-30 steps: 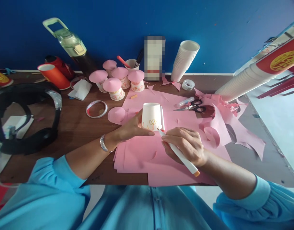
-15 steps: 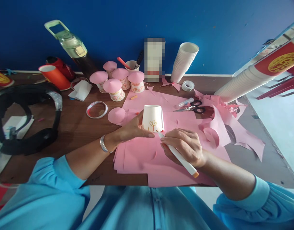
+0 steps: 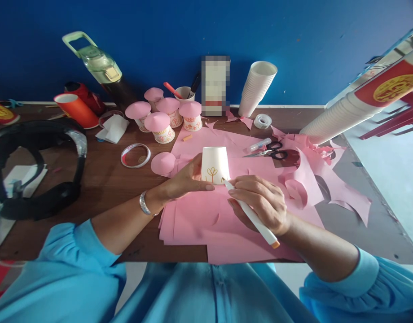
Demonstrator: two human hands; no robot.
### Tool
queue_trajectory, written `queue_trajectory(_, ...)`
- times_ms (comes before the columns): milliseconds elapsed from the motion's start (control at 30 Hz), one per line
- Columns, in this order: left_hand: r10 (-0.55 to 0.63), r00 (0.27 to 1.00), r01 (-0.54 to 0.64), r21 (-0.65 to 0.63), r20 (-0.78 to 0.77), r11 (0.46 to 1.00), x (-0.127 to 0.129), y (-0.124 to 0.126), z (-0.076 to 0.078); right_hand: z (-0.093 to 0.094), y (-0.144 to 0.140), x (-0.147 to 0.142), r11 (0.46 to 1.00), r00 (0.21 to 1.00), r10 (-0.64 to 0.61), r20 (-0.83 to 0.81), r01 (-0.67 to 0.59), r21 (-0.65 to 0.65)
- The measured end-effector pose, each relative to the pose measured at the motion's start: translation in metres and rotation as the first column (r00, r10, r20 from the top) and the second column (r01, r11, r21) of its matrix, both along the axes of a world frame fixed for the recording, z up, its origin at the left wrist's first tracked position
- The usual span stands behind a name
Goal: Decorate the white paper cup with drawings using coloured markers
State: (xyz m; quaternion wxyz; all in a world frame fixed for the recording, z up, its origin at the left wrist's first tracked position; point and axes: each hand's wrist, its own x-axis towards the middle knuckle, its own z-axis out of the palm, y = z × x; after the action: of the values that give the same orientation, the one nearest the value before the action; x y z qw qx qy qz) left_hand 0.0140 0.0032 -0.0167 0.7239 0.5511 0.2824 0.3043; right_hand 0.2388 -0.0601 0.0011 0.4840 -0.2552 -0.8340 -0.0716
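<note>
An upside-down white paper cup (image 3: 214,162) with small orange drawings stands on pink paper sheets (image 3: 206,215) in the middle of the table. My left hand (image 3: 186,179) grips the cup at its lower left side. My right hand (image 3: 260,202) holds a white marker (image 3: 252,215) with an orange end, its tip touching the cup's lower right edge. A pink paper circle (image 3: 163,162) lies just left of the cup.
Several pink-capped decorated cups (image 3: 161,125) stand at the back. Scissors (image 3: 270,153), a glue tube (image 3: 259,144), tape rolls (image 3: 135,154), stacks of white cups (image 3: 257,87), a pen cup (image 3: 185,93), an orange cup (image 3: 76,107), a green bottle (image 3: 98,65) and black headphones (image 3: 38,170) surround the paper.
The marker tip has shifted slightly along the cup's lower right edge. My left hand keeps its hold on the cup.
</note>
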Motion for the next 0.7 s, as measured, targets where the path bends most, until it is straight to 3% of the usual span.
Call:
queue_trajectory(333, -0.050, 0.996, 0.047, 0.036, 0.070, 0.998, -0.0021, -0.0014, 0.0028, -0.0017, 0.0006, -0.0013, 1.000, 1.000, 0.017, 0.020, -0.016, -0.017)
queue_trajectory(467, -0.076, 0.997, 0.076, 0.042, -0.009, 0.996, -0.0018, -0.0030, 0.0066, -0.0042, -0.0004, -0.0045, 0.999, 0.999, 0.037, 0.039, -0.036, -0.029)
queue_trajectory(700, -0.045, 0.994, 0.049, 0.046, -0.100, 0.998, -0.0003, -0.0005, -0.0011, -0.0059, -0.0005, -0.0031, 0.997, 0.996, 0.078, 0.050, -0.077, -0.022)
